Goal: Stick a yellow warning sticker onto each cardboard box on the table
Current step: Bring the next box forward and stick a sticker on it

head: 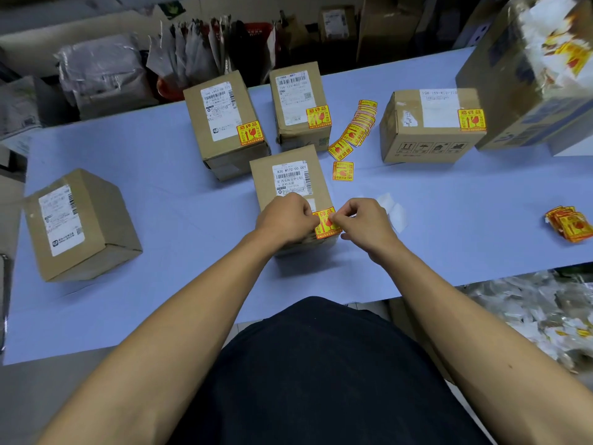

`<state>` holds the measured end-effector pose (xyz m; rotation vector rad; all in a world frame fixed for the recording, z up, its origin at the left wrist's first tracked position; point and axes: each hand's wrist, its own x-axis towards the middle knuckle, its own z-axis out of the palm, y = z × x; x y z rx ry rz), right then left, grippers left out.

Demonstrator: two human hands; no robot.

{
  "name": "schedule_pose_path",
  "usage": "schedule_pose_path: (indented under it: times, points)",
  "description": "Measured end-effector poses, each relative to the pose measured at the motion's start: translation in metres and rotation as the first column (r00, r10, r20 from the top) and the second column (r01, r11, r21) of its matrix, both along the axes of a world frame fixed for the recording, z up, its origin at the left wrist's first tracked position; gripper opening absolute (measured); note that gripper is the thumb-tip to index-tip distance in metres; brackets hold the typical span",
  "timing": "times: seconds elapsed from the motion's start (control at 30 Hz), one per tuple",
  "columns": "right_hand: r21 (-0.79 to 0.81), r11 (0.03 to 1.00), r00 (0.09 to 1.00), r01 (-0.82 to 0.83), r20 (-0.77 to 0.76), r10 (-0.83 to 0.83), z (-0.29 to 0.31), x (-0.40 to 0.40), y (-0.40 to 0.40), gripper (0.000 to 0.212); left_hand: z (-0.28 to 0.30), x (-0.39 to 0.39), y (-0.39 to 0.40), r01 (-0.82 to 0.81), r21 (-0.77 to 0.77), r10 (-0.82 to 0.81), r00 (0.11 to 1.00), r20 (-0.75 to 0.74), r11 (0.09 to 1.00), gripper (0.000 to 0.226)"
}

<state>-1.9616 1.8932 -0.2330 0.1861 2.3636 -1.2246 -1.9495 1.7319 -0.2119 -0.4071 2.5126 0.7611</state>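
On the pale blue counter (167, 175), the nearest brown cardboard box (288, 184) carries a yellow and red warning sticker (325, 223) at its near right corner; the left hand (284, 221) and right hand (364, 221) each pinch an edge of it, fingers curled in a tight grip; 3 boxes behind already wear stickers; a bare box (80, 224) sits far left; loose stickers (353, 131) lie fanned beside.

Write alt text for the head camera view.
Both hands, left hand and right hand, pinch a yellow warning sticker on the nearest box on a blue table. Three boxes behind carry stickers; the left box shows none. Loose stickers lie nearby.
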Motion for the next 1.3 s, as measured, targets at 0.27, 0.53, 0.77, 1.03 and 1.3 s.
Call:
schedule_pose_path:
  times: [0.27,0.53,0.77,1.03,1.3]
  points:
    - [0.052,0.998,0.999,-0.024,-0.029,0.026,-0.002,0.0,-0.001,0.016,-0.004,-0.004,0.003,0.058,-0.073,-0.058,0.998,0.001,0.996,0.025]
    - [0.166,0.985,0.996,-0.051,-0.061,0.062,-0.002,-0.001,-0.005,0.015,-0.003,-0.006,0.006,0.098,-0.193,-0.107,0.994,-0.037,0.976,0.028]
    - [0.074,0.995,0.997,0.066,0.021,-0.068,-0.011,0.0,0.006,0.04,-0.008,0.008,-0.016,0.141,-0.41,-0.248,0.943,-0.221,0.901,0.051]
    - [-0.127,0.992,0.992,-0.024,0.121,0.04,-0.026,0.007,-0.02,0.069,-0.045,0.043,-0.03,0.168,-0.225,-0.216,0.953,-0.21,0.96,0.065]
    - [-0.237,0.959,0.973,-0.152,0.132,0.187,-0.036,0.028,0.003,0.056,-0.049,0.043,-0.03,0.172,-0.187,-0.212,0.952,-0.22,0.967,0.066]
